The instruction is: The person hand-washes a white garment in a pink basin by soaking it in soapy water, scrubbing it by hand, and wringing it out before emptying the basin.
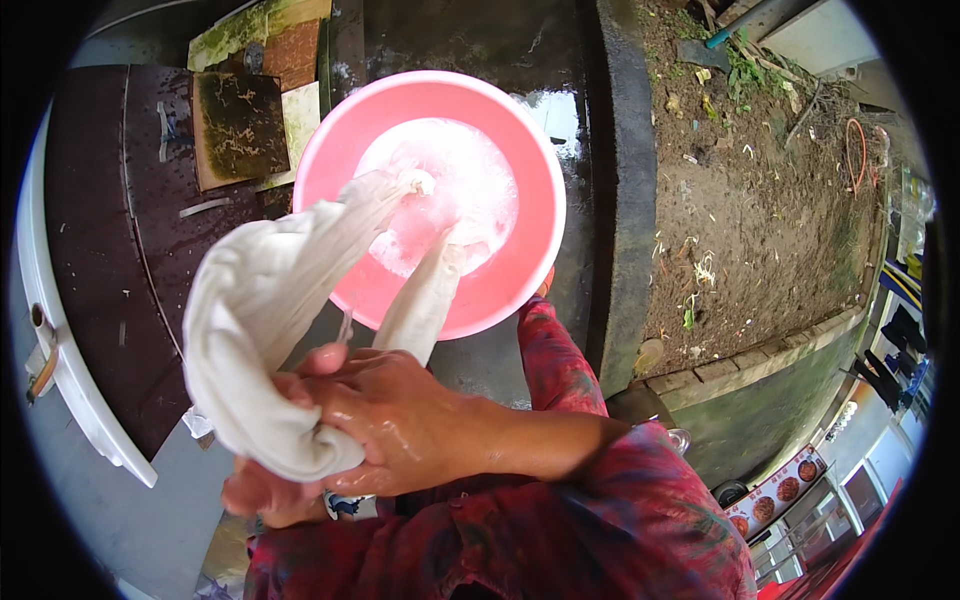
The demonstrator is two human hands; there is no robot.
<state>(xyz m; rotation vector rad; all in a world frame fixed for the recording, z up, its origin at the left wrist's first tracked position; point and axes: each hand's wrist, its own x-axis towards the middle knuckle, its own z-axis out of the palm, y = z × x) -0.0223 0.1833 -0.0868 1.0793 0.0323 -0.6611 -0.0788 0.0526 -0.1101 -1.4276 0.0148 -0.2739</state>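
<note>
A wet white cloth (251,315) loops out of a pink plastic basin (536,217), with its two lengths hanging down into whitish, sudsy water (465,172). My right hand (405,420) is wet and closed around the cloth, in front of the basin's near rim. Below and to the left, my left hand (274,491) grips the bunched end too; the cloth and my right hand hide part of it. Several of my fingers overlap there. Water drips beside the raised cloth. The ends under the suds are hidden.
Dark brown boards (161,247) and a mouldy wooden panel (240,131) lie left of the basin. A concrete kerb (630,187) runs along the right, bordering bare soil (757,225) with scraps on it. The floor (480,375) is wet. A white-edged surface (79,360) curves at far left.
</note>
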